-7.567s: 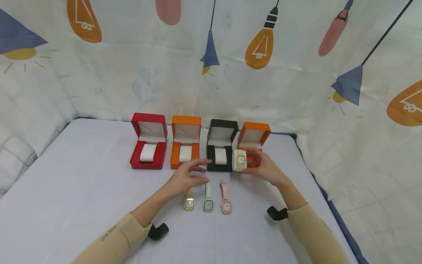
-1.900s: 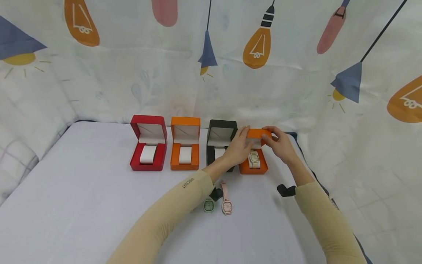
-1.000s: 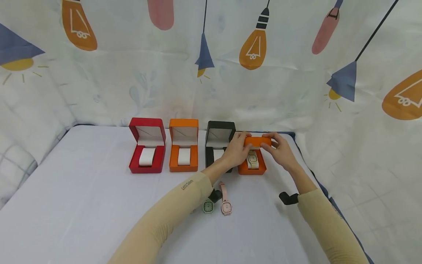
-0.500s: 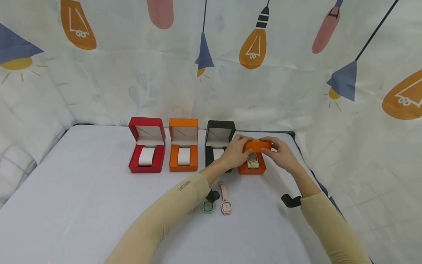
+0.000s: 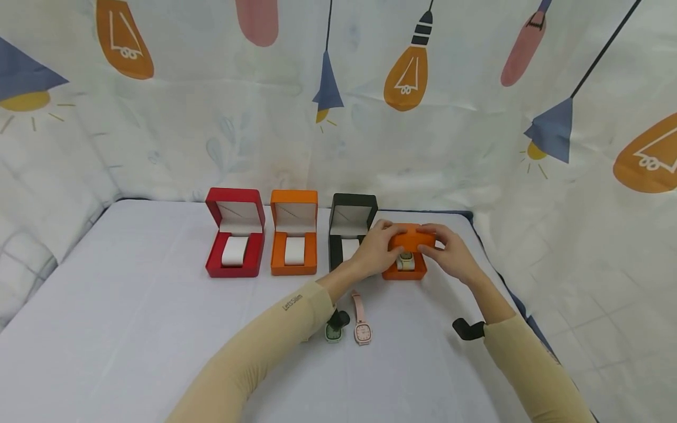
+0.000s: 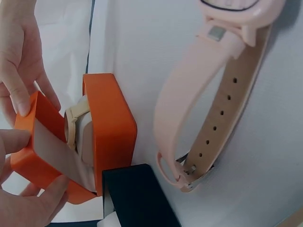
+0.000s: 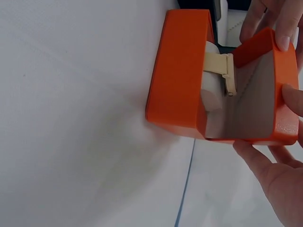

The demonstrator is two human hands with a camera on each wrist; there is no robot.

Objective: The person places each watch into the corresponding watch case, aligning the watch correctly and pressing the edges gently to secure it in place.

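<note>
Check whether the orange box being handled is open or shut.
Partly open: the lid tilts over the watch, and both wrist views show a gap between lid and base.

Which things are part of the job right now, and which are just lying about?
In the job:
left hand and right hand, both gripping the lid, partly closed
rightmost orange box
cream watch inside it

Apparently just lying about for now:
red box, other orange box, black box, all open
pink watch
green watch, partly hidden
</note>
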